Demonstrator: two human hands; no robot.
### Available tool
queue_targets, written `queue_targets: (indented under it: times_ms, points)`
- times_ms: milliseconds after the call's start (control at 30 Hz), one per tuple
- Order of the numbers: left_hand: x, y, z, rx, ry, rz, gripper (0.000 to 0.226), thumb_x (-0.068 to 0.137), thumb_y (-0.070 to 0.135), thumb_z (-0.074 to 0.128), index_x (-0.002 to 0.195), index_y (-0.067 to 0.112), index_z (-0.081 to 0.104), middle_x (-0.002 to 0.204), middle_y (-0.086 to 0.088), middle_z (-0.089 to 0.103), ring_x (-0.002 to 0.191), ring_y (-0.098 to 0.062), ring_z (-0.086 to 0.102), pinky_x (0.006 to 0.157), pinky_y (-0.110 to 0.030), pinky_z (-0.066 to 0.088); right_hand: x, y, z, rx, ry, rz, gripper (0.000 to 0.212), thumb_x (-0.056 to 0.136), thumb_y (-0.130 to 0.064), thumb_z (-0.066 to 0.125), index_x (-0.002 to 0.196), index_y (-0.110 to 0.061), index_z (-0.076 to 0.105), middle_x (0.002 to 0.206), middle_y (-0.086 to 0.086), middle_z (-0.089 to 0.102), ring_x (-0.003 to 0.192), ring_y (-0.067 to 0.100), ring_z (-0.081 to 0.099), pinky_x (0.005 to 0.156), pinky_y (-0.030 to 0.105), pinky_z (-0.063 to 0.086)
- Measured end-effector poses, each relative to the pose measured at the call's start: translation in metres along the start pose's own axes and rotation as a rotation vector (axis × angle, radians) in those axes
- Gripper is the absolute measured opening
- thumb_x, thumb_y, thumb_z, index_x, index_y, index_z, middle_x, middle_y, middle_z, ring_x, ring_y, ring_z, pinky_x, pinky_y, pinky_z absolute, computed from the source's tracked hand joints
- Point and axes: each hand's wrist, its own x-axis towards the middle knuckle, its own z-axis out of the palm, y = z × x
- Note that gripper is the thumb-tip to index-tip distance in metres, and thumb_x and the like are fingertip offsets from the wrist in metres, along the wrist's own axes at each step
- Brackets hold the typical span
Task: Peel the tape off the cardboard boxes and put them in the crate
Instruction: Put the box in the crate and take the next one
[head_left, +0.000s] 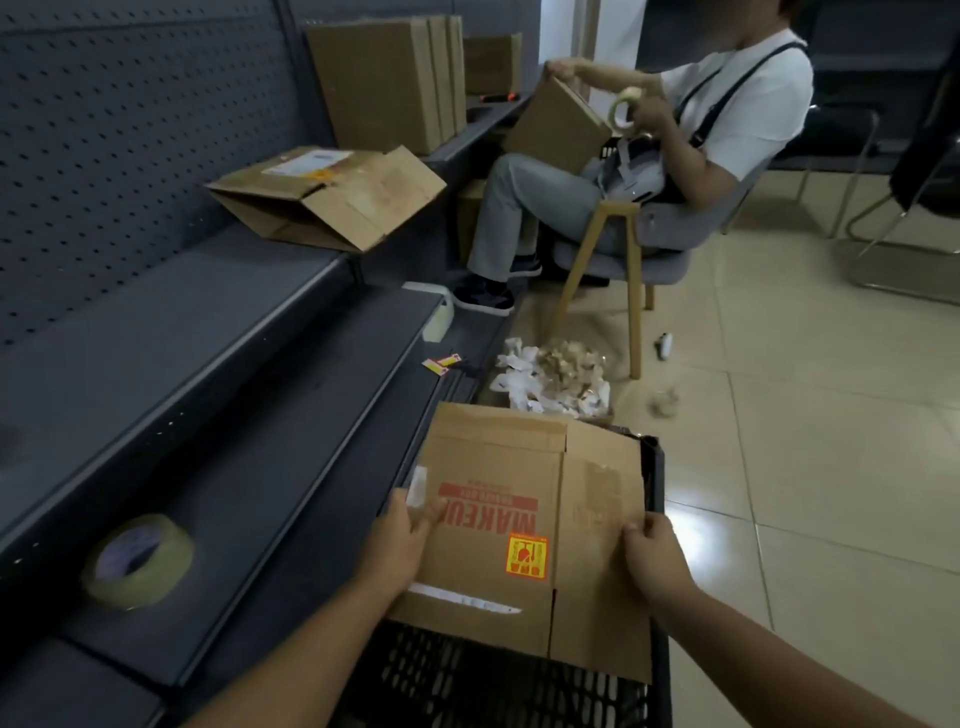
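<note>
Flattened brown cardboard box (524, 525) with red lettering and a yellow-and-red sticker: lies flat across the top of the black plastic lattice crate (498, 680), held at both side edges. Left hand (402, 545): fingers curled over the left edge, gripping the board. Right hand (652, 553): thumb on top, pinching the right edge. Condition: a white strip of what looks like tape or label residue (462, 603) remains near the front edge, and a pale scrap (417, 486) sits just beside the left fingers; if these are tape, the box would go in unpeeled. Risk: the board overhangs the crate's near-left rim, so let go unevenly it could tip or slide toward the dark grey metal shelving (208, 395); the far flaps are creased and may catch on the crate wall. Surroundings: clear packing tape roll (137, 561) on the shelf to the left; open brown cardboard box (332, 200) on an upper shelf, untouched; heap of crumpled white and brown tape scraps (553, 382) on the tiled floor just beyond the crate; seated second person (649, 145) further off, handling another box. Nothing stands between box and crate.
</note>
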Motion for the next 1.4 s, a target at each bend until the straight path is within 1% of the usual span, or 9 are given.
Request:
queue_targets:
  times_ms: [100,200,433,533,633,733,867,1133,1400]
  points:
    - [0.021,-0.028,0.027,-0.009,-0.059,-0.048,0.048,0.101,0.056,0.056,0.135,0.023,0.048,0.125,-0.003,0.067,0.105,-0.018,0.067,0.090,-0.046,0.059,-0.002,0.015,0.015,0.018,0.000,0.021,0.044,0.102,-0.037,0.062,0.133,-0.013,0.042,0.114,0.003,0.060,0.101,0.022,0.063,0.076,0.037,0.055]
    - [0.029,-0.035,0.053,-0.033,-0.090,-0.082,0.067,0.106,0.042,0.052,0.164,0.028,0.021,0.163,-0.005,0.037,0.143,-0.027,0.043,0.116,-0.046,0.041,-0.003,0.027,0.036,-0.079,0.080,-0.021,0.083,0.088,-0.061,0.069,0.149,-0.018,0.034,0.143,0.007,0.049,0.129,0.031,0.055,0.102,0.054,0.053]
    - [0.010,-0.028,0.106,0.163,-0.142,-0.084,0.080,0.097,0.074,0.039,0.164,0.045,0.005,0.163,0.000,-0.006,0.151,-0.032,0.023,0.120,-0.043,0.034,-0.012,0.036,0.057,-0.272,0.152,-0.160,0.110,0.078,-0.097,0.039,0.161,-0.027,0.018,0.166,0.003,0.025,0.150,0.029,0.032,0.117,0.059,0.036]
    - [0.005,-0.048,0.137,0.307,-0.160,-0.059,0.087,0.093,0.077,0.047,0.164,0.045,0.009,0.162,-0.002,-0.013,0.153,-0.032,0.007,0.122,-0.038,0.024,-0.014,0.042,0.061,-0.251,0.086,-0.219,0.086,0.090,-0.076,0.054,0.158,-0.032,0.025,0.163,-0.003,0.028,0.146,0.023,0.037,0.116,0.054,0.041]
    - [0.013,-0.076,0.163,0.359,-0.210,-0.040,0.081,0.100,0.039,0.062,0.164,0.044,0.012,0.160,-0.005,-0.003,0.146,-0.030,0.025,0.115,-0.030,0.032,-0.010,0.068,0.074,-0.448,-0.063,-0.223,0.070,0.099,-0.031,0.060,0.161,-0.029,0.028,0.168,0.001,0.021,0.148,0.026,0.035,0.120,0.040,0.037]
    - [0.022,-0.098,0.180,0.293,-0.251,-0.120,0.081,0.099,0.003,0.059,0.164,0.036,0.022,0.166,-0.004,0.001,0.152,-0.025,0.023,0.120,-0.028,0.033,-0.003,0.096,0.090,-0.607,-0.224,-0.072,0.080,0.096,-0.026,0.062,0.163,-0.033,0.019,0.173,0.002,0.007,0.156,0.029,0.019,0.126,0.045,0.026]
    - [0.024,-0.111,0.192,0.479,-0.267,-0.136,0.064,0.105,0.044,0.051,0.162,0.045,0.022,0.172,-0.002,-0.004,0.157,-0.029,0.005,0.128,-0.047,0.017,0.007,0.121,0.105,-0.656,-0.271,0.087,0.081,0.099,-0.037,0.058,0.164,-0.037,0.009,0.173,0.005,-0.005,0.157,0.035,0.012,0.126,0.050,0.024]
    - [0.027,-0.132,0.191,0.862,-0.427,-0.012,0.099,0.079,0.091,0.006,0.149,0.037,-0.038,0.147,-0.019,-0.055,0.154,-0.041,-0.025,0.125,-0.062,-0.002,0.027,0.153,0.131,-0.660,-0.160,0.093,0.070,0.107,-0.047,0.037,0.164,-0.033,0.000,0.173,0.010,-0.002,0.157,0.035,0.015,0.125,0.048,0.028]
    - [0.040,-0.134,0.212,0.818,-0.459,-0.168,0.116,0.087,0.077,0.058,0.151,0.046,-0.035,0.162,-0.021,-0.040,0.153,-0.051,-0.021,0.125,-0.063,0.013,0.047,0.182,0.139,-0.052,-0.009,0.591,0.140,0.056,-0.080,0.083,0.163,-0.040,0.002,0.169,0.017,0.008,0.155,0.043,0.013,0.125,0.058,0.016]
